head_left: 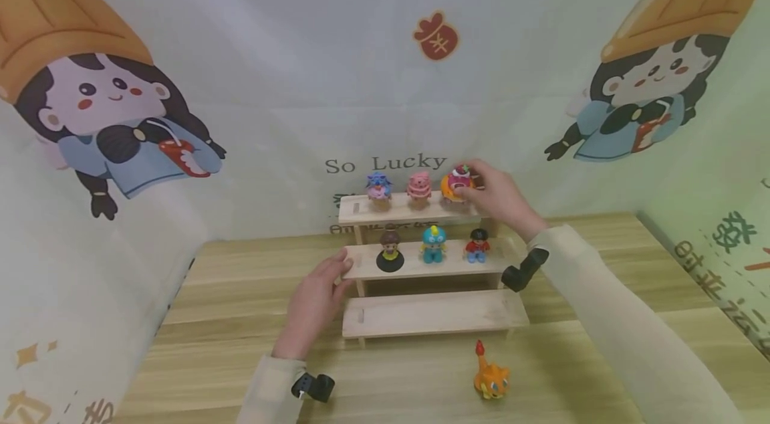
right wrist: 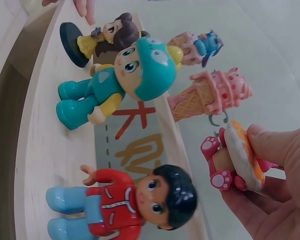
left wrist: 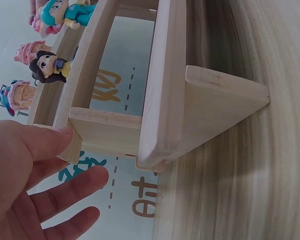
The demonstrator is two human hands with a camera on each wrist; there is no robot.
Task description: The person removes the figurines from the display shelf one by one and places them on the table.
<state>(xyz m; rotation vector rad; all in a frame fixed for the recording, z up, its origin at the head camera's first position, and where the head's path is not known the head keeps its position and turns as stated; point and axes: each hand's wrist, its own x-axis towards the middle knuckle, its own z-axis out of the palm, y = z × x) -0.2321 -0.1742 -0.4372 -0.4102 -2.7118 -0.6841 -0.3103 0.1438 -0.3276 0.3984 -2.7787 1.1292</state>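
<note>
In the head view a three-tier wooden display stand stands on the table. My left hand grips the left end of its middle shelf; in the left wrist view the thumb lies against the board's end, other fingers loosely spread. My right hand holds a magenta toy figure with an orange-and-white body at the right end of the top shelf. The right wrist view shows its pink feet pointing toward the shelf; whether they touch it I cannot tell. Two ice-cream-cone figures, blue and pink, stand beside it.
On the middle shelf stand a brown-haired figure on a black base, a teal-helmeted figure and a red-jacketed figure. An orange toy with a raised red-tipped tail sits in front of the stand. A printed cloth hangs behind.
</note>
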